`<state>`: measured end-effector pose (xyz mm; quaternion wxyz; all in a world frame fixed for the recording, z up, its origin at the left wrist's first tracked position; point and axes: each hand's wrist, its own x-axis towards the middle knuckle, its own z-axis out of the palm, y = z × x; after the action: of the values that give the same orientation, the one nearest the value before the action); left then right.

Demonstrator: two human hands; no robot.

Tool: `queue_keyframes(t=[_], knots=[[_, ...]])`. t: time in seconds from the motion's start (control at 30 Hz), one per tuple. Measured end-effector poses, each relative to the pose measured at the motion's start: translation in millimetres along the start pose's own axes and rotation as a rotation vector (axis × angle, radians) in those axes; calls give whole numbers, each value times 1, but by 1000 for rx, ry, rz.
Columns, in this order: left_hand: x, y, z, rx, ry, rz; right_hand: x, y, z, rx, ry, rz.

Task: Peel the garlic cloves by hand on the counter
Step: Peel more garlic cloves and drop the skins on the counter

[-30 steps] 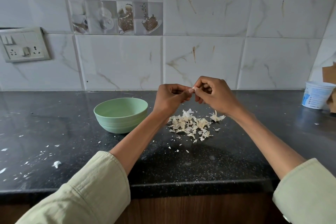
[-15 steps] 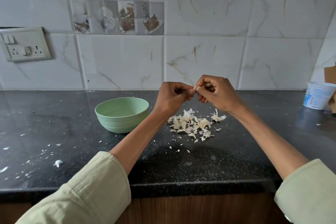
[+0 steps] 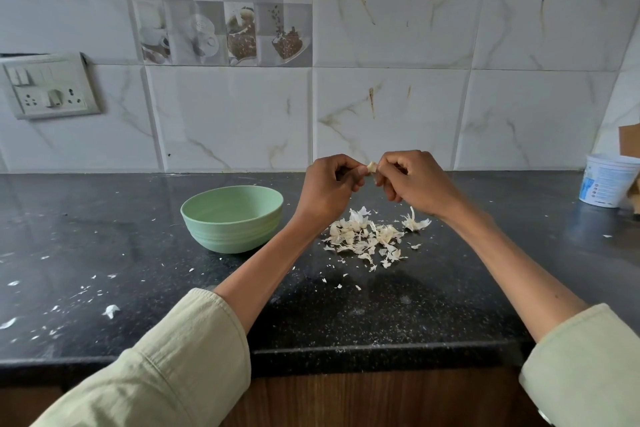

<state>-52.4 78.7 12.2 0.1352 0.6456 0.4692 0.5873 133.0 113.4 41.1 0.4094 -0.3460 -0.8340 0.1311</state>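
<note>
Above the bench [image 3: 346,322], left hand [image 3: 325,189] and right hand [image 3: 414,184] both pinch one clove [image 3: 372,167], each grip clenched on it; peels [image 3: 367,236] lie below, bowl [image 3: 232,218] to their left.

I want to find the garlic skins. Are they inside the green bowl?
No, the garlic skins lie in a loose pile on the black counter, to the right of the green bowl, not inside it.

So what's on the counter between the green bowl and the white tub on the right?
In the head view, between the green bowl and the white tub lies the pile of garlic skins on the counter, under both raised hands.
</note>
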Motion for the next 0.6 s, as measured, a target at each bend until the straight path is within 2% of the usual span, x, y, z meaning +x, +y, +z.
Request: queue_keyframes(t=[0.13,0.27,0.4,0.6], knots=[[-2,1,1,41,-7,12,-1,1,-3,33,-4,52],[-2,1,0,39,-1,11,0,0,-9,101,22,-12],[0,-1,-1,46,-8,12,2,2,-10,202,-35,-29],[-1,3,-5,-179,-98,-35,4,7,-13,317,-37,-46]])
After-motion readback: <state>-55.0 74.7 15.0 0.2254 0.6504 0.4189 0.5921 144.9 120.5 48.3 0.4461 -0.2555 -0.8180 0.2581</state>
